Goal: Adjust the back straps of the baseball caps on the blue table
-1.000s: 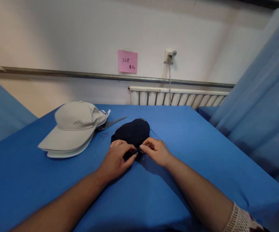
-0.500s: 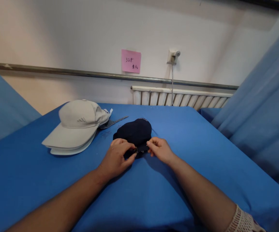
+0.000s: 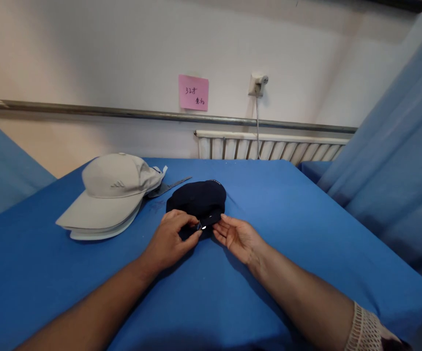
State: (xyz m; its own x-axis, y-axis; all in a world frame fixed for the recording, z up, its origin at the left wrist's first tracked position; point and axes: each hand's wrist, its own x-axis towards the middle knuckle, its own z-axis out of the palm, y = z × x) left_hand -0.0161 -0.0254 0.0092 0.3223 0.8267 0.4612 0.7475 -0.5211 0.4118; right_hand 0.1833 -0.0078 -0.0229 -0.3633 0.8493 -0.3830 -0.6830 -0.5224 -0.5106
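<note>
Left hand (image 3: 169, 241) is pinched almost closed, right hand (image 3: 239, 239) is loosely curled, both over the blue table (image 3: 306, 234). Pale caps (image 3: 110, 180) are stacked at the left side. One dark cap (image 3: 196, 197) lies in front of the hands. Present step seems to be work on its strap (image 3: 212, 220): left pinches near a shiny clip (image 3: 199, 225); right touches, maybe grips, I cannot tell. Next move probably calls for steady left pinch.
</note>
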